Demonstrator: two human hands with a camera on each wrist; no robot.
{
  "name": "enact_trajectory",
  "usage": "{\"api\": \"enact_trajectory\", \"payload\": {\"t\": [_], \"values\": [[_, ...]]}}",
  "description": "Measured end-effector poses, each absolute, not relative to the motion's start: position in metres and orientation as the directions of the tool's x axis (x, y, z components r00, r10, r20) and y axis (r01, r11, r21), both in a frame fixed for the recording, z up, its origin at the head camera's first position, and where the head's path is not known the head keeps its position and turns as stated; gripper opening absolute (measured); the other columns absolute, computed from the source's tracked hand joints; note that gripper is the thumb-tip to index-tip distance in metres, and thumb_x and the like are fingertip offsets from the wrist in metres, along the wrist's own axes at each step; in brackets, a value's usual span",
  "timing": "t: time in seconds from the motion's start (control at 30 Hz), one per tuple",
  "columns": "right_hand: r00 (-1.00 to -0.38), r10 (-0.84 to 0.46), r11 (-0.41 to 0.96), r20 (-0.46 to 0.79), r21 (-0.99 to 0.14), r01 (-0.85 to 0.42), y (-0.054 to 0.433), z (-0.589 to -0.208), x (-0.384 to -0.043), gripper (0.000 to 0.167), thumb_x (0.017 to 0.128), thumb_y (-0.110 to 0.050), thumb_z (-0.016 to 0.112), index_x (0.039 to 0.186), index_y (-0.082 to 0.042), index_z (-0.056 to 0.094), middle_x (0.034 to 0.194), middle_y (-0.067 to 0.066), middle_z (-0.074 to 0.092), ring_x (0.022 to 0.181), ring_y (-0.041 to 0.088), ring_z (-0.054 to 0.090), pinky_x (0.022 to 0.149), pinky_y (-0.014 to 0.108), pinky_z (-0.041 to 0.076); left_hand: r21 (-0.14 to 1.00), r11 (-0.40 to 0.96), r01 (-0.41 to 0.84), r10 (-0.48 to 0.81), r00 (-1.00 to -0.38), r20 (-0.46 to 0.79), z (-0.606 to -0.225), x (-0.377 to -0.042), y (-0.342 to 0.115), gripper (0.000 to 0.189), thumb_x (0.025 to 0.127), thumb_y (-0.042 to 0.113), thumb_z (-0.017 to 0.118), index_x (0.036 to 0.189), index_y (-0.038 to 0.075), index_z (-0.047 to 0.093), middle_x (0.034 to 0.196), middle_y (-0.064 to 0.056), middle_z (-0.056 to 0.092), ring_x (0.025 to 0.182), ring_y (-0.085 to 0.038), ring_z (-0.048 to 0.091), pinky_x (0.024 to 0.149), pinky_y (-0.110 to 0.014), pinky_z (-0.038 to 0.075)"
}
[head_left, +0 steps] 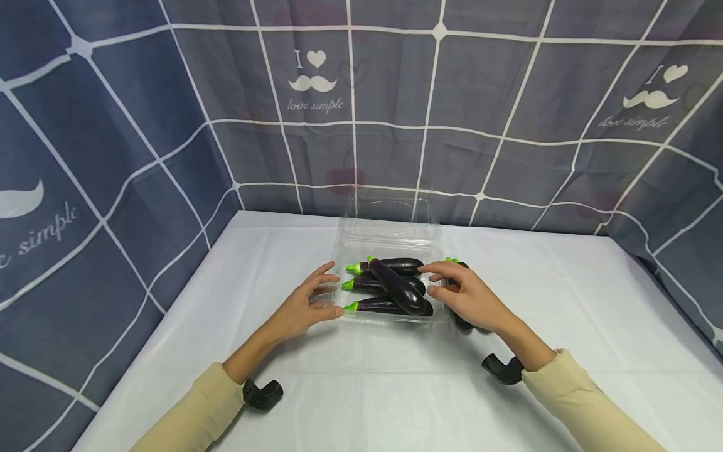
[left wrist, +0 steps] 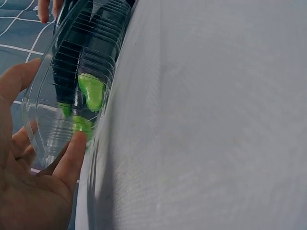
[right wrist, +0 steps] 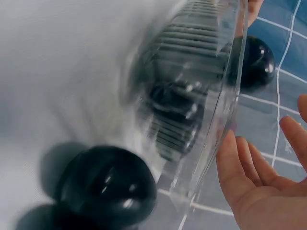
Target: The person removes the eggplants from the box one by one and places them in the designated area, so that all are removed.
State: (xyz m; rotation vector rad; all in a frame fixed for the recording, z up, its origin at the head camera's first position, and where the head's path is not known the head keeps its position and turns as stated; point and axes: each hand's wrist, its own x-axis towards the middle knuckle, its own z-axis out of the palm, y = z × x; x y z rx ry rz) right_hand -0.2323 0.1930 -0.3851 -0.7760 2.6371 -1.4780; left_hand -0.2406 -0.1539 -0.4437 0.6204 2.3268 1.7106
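Several dark purple eggplants (head_left: pixel 390 304) with green stems lie in a clear plastic clamshell box (head_left: pixel 356 319). One eggplant (head_left: pixel 398 287) lies slantwise across the others. My left hand (head_left: pixel 302 307) is at the box's left side, thumb and fingers spread along it; in the left wrist view a fingertip (left wrist: pixel 76 143) touches the clear wall beside the green stems. Over the box's right edge, my right hand (head_left: pixel 465 292) has loosely bent fingers and holds nothing. The right wrist view places its fingertips (right wrist: pixel 229 141) close to the rim; contact there is unclear.
The box's lid (head_left: pixel 390 216) stands raised at the back. More eggplants (head_left: pixel 462 321) lie on the white cloth just right of the box, partly hidden under my right hand. A grey checked curtain (head_left: pixel 395 88) rises behind the table (head_left: pixel 361 402) and at both sides.
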Motion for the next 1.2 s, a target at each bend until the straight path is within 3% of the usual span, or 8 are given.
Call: {"api": "enact_trajectory", "payload": {"t": [0.3, 0.53, 0.77, 0.93, 1.2], "values": [[-0.883, -0.454, 0.468, 0.123, -0.810, -0.353, 0.171, -0.386, -0.244, 0.038, 0.098, -0.025, 0.063, 0.135, -0.014, 0.061, 0.136, 0.001, 0.056, 0.118, 0.024, 0.056, 0.092, 0.042, 0.050, 0.946, 0.255, 0.199, 0.428, -0.901, 0.074, -0.442, -0.240, -0.153, 0.063, 0.087, 0.019, 0.079, 0.139, 0.002, 0.047, 0.162, 0.007, 0.015, 0.138, -0.035, 0.036, 0.103, -0.046, 0.045], [-0.862, -0.500, 0.490, 0.083, -0.793, -0.361, 0.160, -0.386, -0.255, 0.042, 0.098, -0.032, 0.063, 0.137, -0.018, 0.059, 0.137, 0.002, 0.054, 0.115, 0.022, 0.055, 0.088, 0.044, 0.049, 0.947, 0.241, 0.214, 0.436, -0.895, 0.091, -0.443, -0.240, -0.154, 0.062, 0.088, 0.018, 0.077, 0.139, 0.001, 0.047, 0.163, 0.002, 0.014, 0.138, -0.037, 0.035, 0.102, -0.047, 0.045], [-0.834, -0.547, 0.498, 0.063, -0.777, -0.385, 0.152, -0.391, -0.258, 0.041, 0.096, -0.025, 0.065, 0.136, -0.017, 0.061, 0.130, 0.001, 0.059, 0.098, 0.020, 0.054, 0.076, 0.039, 0.046, 0.950, 0.228, 0.212, 0.447, -0.890, 0.091, -0.444, -0.239, -0.153, 0.061, 0.088, 0.017, 0.077, 0.139, 0.001, 0.047, 0.163, 0.002, 0.013, 0.139, -0.038, 0.033, 0.103, -0.046, 0.045], [-0.827, -0.558, 0.496, 0.070, -0.771, -0.399, 0.149, -0.394, -0.259, 0.039, 0.095, -0.019, 0.067, 0.133, -0.014, 0.063, 0.127, 0.002, 0.059, 0.085, 0.022, 0.048, 0.073, 0.038, 0.040, 0.951, 0.227, 0.210, 0.445, -0.891, 0.091, -0.444, -0.239, -0.153, 0.062, 0.088, 0.017, 0.077, 0.139, 0.001, 0.047, 0.163, 0.003, 0.014, 0.139, -0.037, 0.033, 0.103, -0.045, 0.045], [-0.813, -0.580, 0.486, 0.054, -0.778, -0.398, 0.145, -0.392, -0.264, 0.039, 0.095, -0.016, 0.065, 0.134, -0.011, 0.062, 0.129, 0.004, 0.060, 0.076, 0.018, 0.047, 0.072, 0.036, 0.041, 0.953, 0.224, 0.206, 0.445, -0.891, 0.088, -0.443, -0.241, -0.154, 0.062, 0.088, 0.017, 0.077, 0.139, 0.001, 0.046, 0.164, 0.002, 0.012, 0.139, -0.038, 0.032, 0.103, -0.045, 0.045]]}}
